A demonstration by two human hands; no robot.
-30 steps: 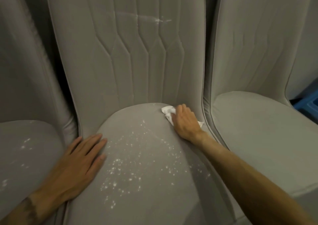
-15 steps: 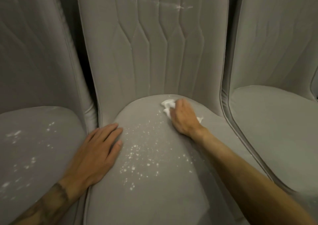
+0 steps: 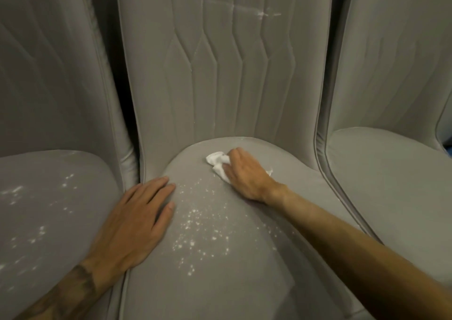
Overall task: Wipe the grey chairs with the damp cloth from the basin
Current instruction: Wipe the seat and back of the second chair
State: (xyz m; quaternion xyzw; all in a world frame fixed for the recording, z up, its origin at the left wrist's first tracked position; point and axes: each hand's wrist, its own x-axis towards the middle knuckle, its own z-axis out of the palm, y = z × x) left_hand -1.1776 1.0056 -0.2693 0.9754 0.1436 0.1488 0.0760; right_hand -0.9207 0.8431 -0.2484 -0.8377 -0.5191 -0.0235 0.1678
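The right hand (image 3: pixel 247 175), fingers curled on the crumpled white cloth (image 3: pixel 216 162), has edged left along the grey fabric chair (image 3: pixel 220 283) seat. The left hand (image 3: pixel 137 221) stays flat, fingers straight; white specks (image 3: pixel 195 234) remain unwiped.

Bare forearms (image 3: pixel 342 234) (tattoo (image 3: pixel 75 280) on L)

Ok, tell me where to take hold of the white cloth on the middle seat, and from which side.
Take the white cloth by the crumpled lump that shows beyond the fingertips of the right hand, coming from above on the person's left side, where nothing overlies it. The hand covers the rest, and only a thin corner pokes out near the wrist, likely too little to pinch.
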